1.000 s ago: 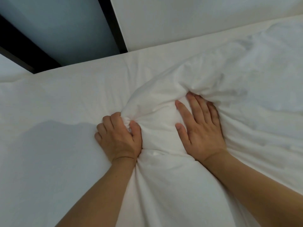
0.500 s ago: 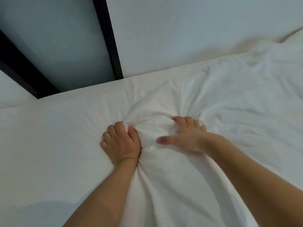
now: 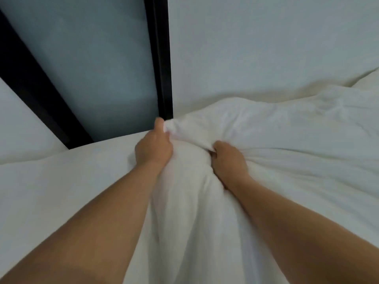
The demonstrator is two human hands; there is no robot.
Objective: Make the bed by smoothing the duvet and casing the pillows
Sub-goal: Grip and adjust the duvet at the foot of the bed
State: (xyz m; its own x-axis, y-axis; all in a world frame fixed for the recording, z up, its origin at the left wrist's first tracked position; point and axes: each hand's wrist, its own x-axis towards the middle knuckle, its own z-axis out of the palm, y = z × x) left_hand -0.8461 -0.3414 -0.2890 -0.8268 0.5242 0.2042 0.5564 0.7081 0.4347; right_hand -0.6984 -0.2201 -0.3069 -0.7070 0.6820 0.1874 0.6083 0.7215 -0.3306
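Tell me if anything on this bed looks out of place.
Yes: the duvet is bunched into a wrinkled heap, its corner gripped by the left hand and right hand, leaving the sheet uncovered.

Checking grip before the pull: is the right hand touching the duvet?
Touching: the head view shows the right hand with fingers dug into the bunched duvet.

Both hands are gripping the white duvet (image 3: 266, 140) over the bare sheet (image 3: 61, 191). The left hand (image 3: 153, 149) is clutching its bunched corner; the right hand (image 3: 228, 160) is digging into a fold just beside. A black frame (image 3: 161, 58) is standing behind them.
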